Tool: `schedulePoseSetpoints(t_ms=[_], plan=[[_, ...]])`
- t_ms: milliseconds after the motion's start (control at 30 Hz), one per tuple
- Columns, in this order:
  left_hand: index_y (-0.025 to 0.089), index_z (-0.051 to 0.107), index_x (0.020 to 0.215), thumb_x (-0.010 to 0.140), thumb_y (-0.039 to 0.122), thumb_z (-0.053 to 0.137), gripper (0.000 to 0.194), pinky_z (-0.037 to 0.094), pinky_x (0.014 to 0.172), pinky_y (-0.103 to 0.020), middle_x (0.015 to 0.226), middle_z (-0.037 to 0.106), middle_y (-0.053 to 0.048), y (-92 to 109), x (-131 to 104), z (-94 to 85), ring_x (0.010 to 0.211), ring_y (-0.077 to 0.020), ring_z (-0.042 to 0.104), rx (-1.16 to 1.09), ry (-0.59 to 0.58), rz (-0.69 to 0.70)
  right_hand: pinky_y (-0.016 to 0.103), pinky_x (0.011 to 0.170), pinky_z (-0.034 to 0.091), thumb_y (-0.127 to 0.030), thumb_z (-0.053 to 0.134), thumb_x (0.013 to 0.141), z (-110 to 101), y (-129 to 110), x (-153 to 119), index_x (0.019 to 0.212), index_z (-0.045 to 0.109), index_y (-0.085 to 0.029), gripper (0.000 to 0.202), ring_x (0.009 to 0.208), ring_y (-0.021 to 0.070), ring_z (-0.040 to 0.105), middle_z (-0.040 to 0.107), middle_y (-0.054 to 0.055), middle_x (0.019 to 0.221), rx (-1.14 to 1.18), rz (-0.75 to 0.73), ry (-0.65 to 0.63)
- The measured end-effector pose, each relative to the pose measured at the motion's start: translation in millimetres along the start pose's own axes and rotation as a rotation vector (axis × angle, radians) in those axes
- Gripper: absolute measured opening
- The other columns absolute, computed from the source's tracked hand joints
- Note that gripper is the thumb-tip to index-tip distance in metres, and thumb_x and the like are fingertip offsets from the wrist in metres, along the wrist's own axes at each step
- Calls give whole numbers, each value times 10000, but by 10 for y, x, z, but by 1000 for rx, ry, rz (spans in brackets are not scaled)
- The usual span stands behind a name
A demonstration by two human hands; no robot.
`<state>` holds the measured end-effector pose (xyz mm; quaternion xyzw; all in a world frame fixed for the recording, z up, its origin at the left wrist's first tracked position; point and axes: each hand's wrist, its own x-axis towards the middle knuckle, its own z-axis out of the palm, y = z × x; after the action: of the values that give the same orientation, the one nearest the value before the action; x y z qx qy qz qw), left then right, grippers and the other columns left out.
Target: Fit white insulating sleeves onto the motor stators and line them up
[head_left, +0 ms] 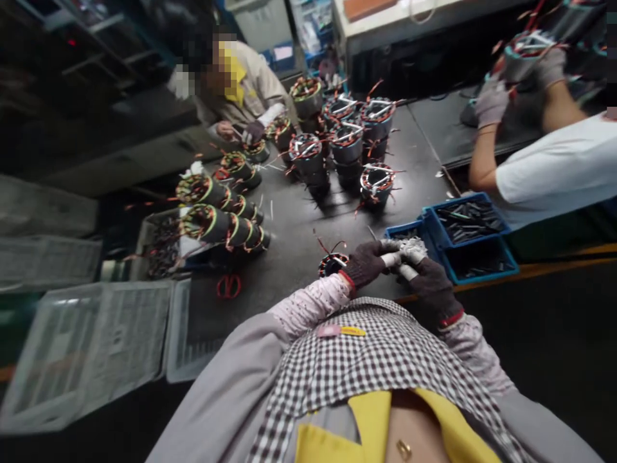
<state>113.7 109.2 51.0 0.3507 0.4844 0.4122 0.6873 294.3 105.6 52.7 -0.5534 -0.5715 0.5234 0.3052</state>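
My left hand (pixel 370 262) and my right hand (pixel 430 285) wear dark gloves with white-wrapped fingertips and meet close to the table's front edge. A crumpled bundle of thin white strips (pixel 413 249) sits at the fingers of my right hand, which close around it. My left fingers are pressed together beside the bundle; anything small between them is too blurred to make out. Just left of my left wrist stands a motor stator (pixel 328 265) with orange wire leads and a white strip across its top, partly hidden by my left hand.
Several wound stators (pixel 346 145) stand stacked across the dark table (pixel 289 212), and more stacks (pixel 205 222) lean at left. Blue bins (pixel 467 222) of dark pieces sit right of my hands. Red-handled scissors (pixel 228 287) lie front left. Two co-workers (pixel 250 83) handle stators.
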Motion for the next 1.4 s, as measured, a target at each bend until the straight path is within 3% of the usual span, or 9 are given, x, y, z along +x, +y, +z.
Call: schedulePoseSetpoints(t_ms=[100,267,367,467,633,867,1033,1167,1400], plan=[[144,762,970,718,324,925,350,569,649,-250,834,762,-40,-28,-156,-271,674,-119,662,-101,174,-15,441,905,655,-450,685,917,218,-67,-27,1176,828,-272,345,1004,273,767,820,69,1114,1,-49,-32],[168,672,997,672,220,942,426,594,664,-287,873,771,-32,-137,-588,-775,695,-153,722,-404,378,-100,490,1017,592,-467,751,800,208,206,158,945,801,-232,281,995,275,732,801,76,1008,-32,-76,158],[176,666,1012,717,169,899,376,595,694,-304,917,787,-30,-246,-836,-928,735,-167,737,-478,483,-113,459,922,608,-430,762,770,245,362,134,1043,796,-229,341,848,226,700,777,49,938,-57,41,110],[169,684,970,753,156,867,284,596,746,-327,900,796,-39,-394,-945,-920,756,-174,729,-482,507,-145,407,884,617,-420,779,799,430,423,-34,1272,756,-237,508,828,187,701,785,40,1017,81,128,-39],[162,701,919,664,163,905,327,615,887,-377,940,810,-44,-615,-887,-807,867,-192,752,-446,540,-152,417,857,635,-547,849,739,729,506,-247,967,764,-220,408,815,203,730,783,43,937,150,210,86],[157,737,961,712,206,877,290,635,888,-401,960,821,-70,-640,-819,-832,901,-225,767,-339,598,-170,364,796,634,-498,846,720,803,580,-318,977,745,-200,406,797,194,734,794,51,905,176,302,213],[170,764,969,741,240,888,269,623,906,-432,976,826,-71,-757,-787,-880,868,-230,756,-274,482,-114,293,563,604,-448,889,672,790,484,-339,973,713,-191,433,612,174,694,765,36,760,344,559,37],[190,781,965,747,302,912,278,611,925,-434,997,829,-70,-886,-769,-938,907,-244,754,-226,413,-58,290,587,621,-480,939,620,824,386,-360,958,718,-198,492,648,174,715,783,28,798,408,486,-74],[172,762,947,628,390,986,447,612,911,-458,957,810,-69,-913,-775,-946,861,-239,759,-262,487,-79,279,566,559,-648,893,671,747,490,-390,1066,745,-208,609,653,186,710,765,31,777,201,407,166]])
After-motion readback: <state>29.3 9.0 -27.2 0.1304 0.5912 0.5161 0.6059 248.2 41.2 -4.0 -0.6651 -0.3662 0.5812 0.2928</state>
